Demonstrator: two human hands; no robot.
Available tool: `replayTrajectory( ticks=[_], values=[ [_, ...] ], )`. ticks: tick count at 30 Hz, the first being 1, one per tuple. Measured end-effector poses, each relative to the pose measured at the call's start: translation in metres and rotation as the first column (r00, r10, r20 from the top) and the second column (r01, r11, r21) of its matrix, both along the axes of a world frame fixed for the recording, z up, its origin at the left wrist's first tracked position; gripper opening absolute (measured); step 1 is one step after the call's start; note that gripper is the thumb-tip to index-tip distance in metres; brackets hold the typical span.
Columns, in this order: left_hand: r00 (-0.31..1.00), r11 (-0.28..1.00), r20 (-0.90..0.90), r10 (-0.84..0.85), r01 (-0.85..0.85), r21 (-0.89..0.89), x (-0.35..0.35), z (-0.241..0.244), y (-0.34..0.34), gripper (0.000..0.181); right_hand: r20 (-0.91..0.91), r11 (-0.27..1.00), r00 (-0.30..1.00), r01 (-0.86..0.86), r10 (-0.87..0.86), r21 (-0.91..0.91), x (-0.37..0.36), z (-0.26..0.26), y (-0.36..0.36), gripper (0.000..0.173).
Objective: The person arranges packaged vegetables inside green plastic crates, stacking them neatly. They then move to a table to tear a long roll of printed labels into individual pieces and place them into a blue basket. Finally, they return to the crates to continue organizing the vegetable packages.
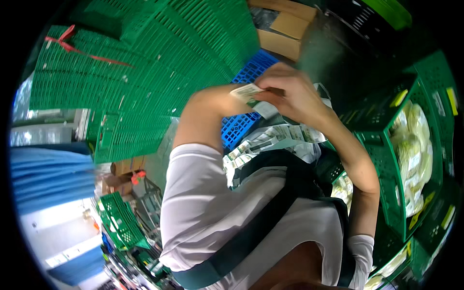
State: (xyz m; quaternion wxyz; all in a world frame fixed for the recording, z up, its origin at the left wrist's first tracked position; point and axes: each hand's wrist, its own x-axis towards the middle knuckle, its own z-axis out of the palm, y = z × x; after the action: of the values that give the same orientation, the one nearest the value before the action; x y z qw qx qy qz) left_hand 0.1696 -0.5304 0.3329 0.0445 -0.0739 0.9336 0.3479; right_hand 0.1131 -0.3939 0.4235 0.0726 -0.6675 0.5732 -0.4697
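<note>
My right hand (290,90) has its fingertips closed on a small printed label (246,92), pale with a green part. My left forearm (214,101), bent at the elbow, reaches in behind that label. The left hand is blurred and largely hidden there, so its hold cannot be made out. Below both hands, a long folded strip of printed labels (272,139) lies across the front of my waist, by a dark apron (279,159). A loose whitish piece (267,109) hangs just under the right fingers.
Tall stacks of green plastic crates (145,72) stand at the left, one with red ribbon (65,41). A blue crate (237,128) is beyond my hands. Green crates (395,188) at the right hold bagged leafy vegetables (413,156). Cardboard boxes (279,43) lie ahead.
</note>
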Motion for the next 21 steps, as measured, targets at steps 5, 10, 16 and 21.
replayTrajectory(
  ticks=[5,10,16,21],
  values=[
    [0.998,0.991,-0.010,-0.067,0.068,0.114,-0.029,-0.005,0.020,0.028,0.582,0.967,0.772,-0.189,0.255,-0.171,0.001,0.066,0.018,0.019],
    [0.996,0.971,-0.001,-0.093,0.091,0.220,-0.033,0.009,0.019,0.026,0.675,0.726,0.581,-0.681,0.454,0.098,0.022,0.081,0.001,0.024],
    [0.973,0.865,-0.056,-0.223,0.224,0.450,-0.043,0.019,0.005,0.024,0.138,0.983,0.987,0.100,-0.079,-0.157,0.002,0.053,-0.006,0.048],
    [0.967,0.771,-0.124,-0.223,0.253,0.584,-0.013,0.040,0.006,0.022,0.412,0.999,0.910,0.027,-0.036,0.028,-0.022,0.019,0.026,0.019]
  ],
)
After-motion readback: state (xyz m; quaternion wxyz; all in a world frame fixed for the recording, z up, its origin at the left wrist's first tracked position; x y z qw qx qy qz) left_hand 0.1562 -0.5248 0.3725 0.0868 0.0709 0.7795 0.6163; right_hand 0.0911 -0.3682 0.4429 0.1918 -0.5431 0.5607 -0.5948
